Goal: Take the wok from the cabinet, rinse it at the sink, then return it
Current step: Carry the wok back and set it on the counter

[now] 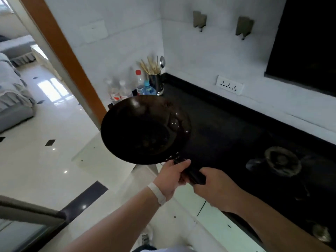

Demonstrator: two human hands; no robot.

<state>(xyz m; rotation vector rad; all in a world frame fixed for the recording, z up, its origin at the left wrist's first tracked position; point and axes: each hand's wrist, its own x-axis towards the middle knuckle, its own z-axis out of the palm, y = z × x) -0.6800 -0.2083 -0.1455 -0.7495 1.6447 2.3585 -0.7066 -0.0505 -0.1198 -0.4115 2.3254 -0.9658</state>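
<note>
Dark metal fills the middle of the head view: the wok [145, 130] hangs in the air, bowl facing up, tilted a little, half over the pale floor [54, 160] and half over the near end of the black countertop [227, 128]. I see both hands on its black handle [195, 176]. My left hand [171, 179] is wrapped around the handle just behind the rivets, fingers curled under and thumb lying along the top toward the bowl; a white wristband [157, 192] sits on that wrist. My right hand [217, 190] is closed over the tail end of the handle, knuckles up, with the handle's end hidden inside the fist. The two hands sit just beside each other, with a short stretch of handle showing between them.

Edges next. The wok's far rim comes near a cluster of plastic bottles [125, 90] and a shiny holder with chopsticks and a spoon [155, 82] standing in the counter's corner; I cannot tell whether rim and bottles touch or only overlap in view. To the left stands an orange-brown door frame [60, 51], with the floor open below it. To the right the counter runs bare up to a gas burner [281, 161], well apart from the wok. A wall socket strip [229, 86] and two hooks [221, 23] sit on the white wall above. White cabinet fronts [205, 210] show under my right forearm.
</note>
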